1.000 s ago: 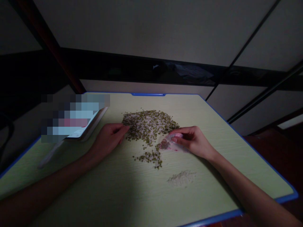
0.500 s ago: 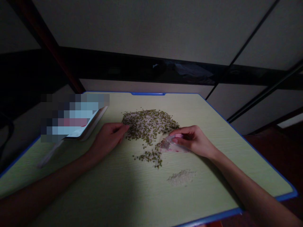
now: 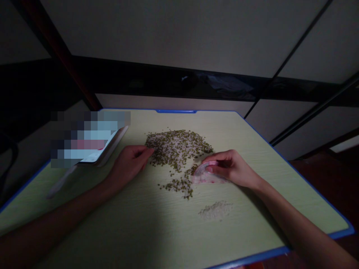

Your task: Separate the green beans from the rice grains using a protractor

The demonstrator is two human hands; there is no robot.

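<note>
A mixed pile of green mung beans and pale rice-like grains [image 3: 179,144] lies mid-table, with a looser patch of mostly green beans [image 3: 179,185] trailing off its near side. My right hand [image 3: 231,168] pinches a clear, half-round plastic protractor [image 3: 209,177] with pinkish marks. Its left end is against the beans at the right of that patch. At the left edge of the pile, my left hand [image 3: 136,158] has thumb and fingers pressed together; whatever may be between them is hidden. A small separate heap of pale grains [image 3: 215,210] sits nearer to me.
A tablet-like device with a lit, blurred screen [image 3: 95,149] leans at the table's left side. The pale table [image 3: 117,231] has a blue rim and a blue handle [image 3: 176,111] at its far edge. Cabinet panels [image 3: 174,37] stand right behind it.
My right hand has shifted the protractor slightly right and towards me, and it now shows more of its half-round face. My left hand keeps its place beside the pile.
</note>
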